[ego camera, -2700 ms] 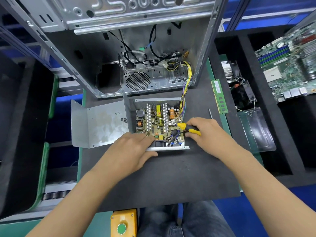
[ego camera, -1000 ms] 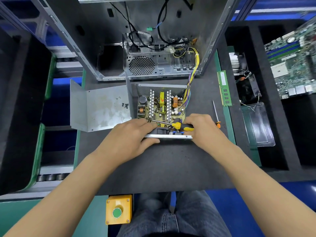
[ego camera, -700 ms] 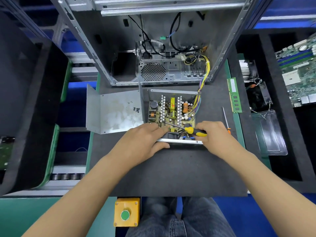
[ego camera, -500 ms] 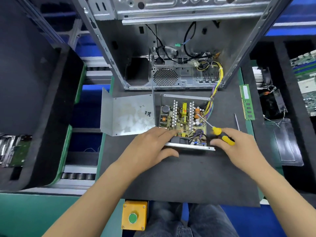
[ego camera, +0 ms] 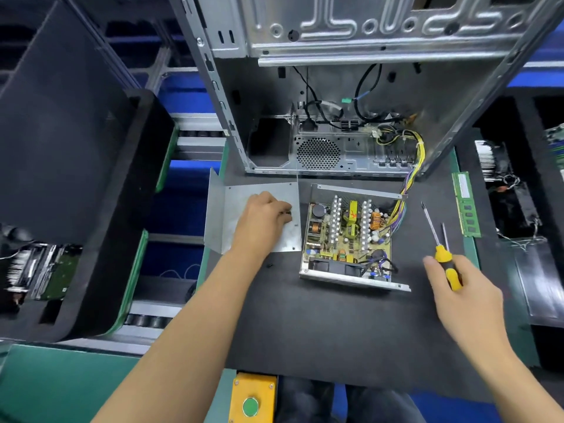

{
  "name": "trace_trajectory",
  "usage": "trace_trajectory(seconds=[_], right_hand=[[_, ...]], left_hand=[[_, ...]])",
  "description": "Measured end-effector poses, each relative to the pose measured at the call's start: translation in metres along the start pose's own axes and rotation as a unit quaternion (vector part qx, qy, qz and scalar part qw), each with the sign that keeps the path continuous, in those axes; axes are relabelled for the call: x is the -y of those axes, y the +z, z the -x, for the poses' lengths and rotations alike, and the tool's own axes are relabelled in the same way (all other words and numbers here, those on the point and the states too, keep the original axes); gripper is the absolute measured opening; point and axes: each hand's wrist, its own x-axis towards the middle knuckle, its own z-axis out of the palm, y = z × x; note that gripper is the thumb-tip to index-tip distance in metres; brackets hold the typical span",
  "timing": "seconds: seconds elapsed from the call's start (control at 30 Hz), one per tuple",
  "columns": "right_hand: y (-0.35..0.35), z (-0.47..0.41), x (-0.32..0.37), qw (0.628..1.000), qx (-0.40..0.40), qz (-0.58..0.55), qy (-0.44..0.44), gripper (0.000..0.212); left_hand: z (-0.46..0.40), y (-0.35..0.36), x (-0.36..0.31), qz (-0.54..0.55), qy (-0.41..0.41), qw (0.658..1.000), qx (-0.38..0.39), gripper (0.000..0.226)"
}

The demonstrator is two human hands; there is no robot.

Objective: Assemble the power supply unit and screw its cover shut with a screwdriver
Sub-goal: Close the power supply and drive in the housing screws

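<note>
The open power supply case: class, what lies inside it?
Inside the power supply case sits a circuit board with heat sinks, coils, capacitors. Whatever is beneath the board stays hidden.

1. The left hand covers whatever its curled fingertips touch on the metal cover; the screws there cannot be seen.
2. The right hand hides the lower end of the yellow screwdriver handle.
3. The computer case is cut off by the top edge.
4. The circuit board at the right edge is mostly cropped.
5. The parts at the left edge are blurred.
</note>
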Motion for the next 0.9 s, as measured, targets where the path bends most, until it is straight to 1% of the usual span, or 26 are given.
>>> trace_trajectory(seconds=[0.13,0.2,0.27,0.3,0.37,0.47,0.5,0.57,0.67,0.83,0.9], right_hand=[[0.001,0.003,-0.001,1.000,0.005,-0.011,-0.009,0.029],[0.001,0.004,-0.002,1.000,0.007,-0.015,-0.010,0.029],[0.000,0.003,-0.002,1.000,0.007,-0.017,-0.008,0.030],[0.000,0.003,-0.002,1.000,0.006,-0.018,-0.006,0.030],[0.000,0.002,-0.003,1.000,0.001,-0.020,-0.003,0.033],[0.000,0.001,-0.004,1.000,-0.002,-0.017,-0.003,0.038],[0.000,0.001,-0.005,1.000,-0.002,-0.015,-0.003,0.038],[0.000,0.001,-0.004,1.000,-0.002,-0.016,-0.004,0.037],[0.002,0.002,-0.005,1.000,-0.002,-0.019,-0.007,0.033],[0.001,0.004,-0.006,0.999,0.001,-0.030,-0.013,0.025],[0.000,0.004,-0.006,1.000,-0.001,-0.028,-0.012,0.025]], left_hand=[[0.000,-0.002,0.007,-0.030,0.090,0.995,-0.044,0.009],[0.000,-0.003,0.008,-0.036,0.132,0.989,-0.054,0.012],[0.001,-0.004,0.005,-0.032,0.141,0.988,-0.058,0.013],[0.002,-0.005,0.004,-0.018,0.126,0.990,-0.061,0.012],[0.006,-0.006,0.003,0.043,0.060,0.994,-0.084,0.010],[0.011,-0.012,0.002,0.155,-0.070,0.977,-0.132,0.015],[0.011,-0.014,0.001,0.166,-0.088,0.973,-0.135,0.015],[0.009,-0.016,-0.001,0.129,-0.076,0.981,-0.119,0.014],[0.004,-0.013,-0.003,0.073,-0.058,0.994,-0.058,0.018],[-0.008,-0.010,-0.001,0.017,-0.049,0.999,0.007,0.016],[-0.015,-0.011,-0.002,-0.036,-0.028,0.998,0.035,0.018]])
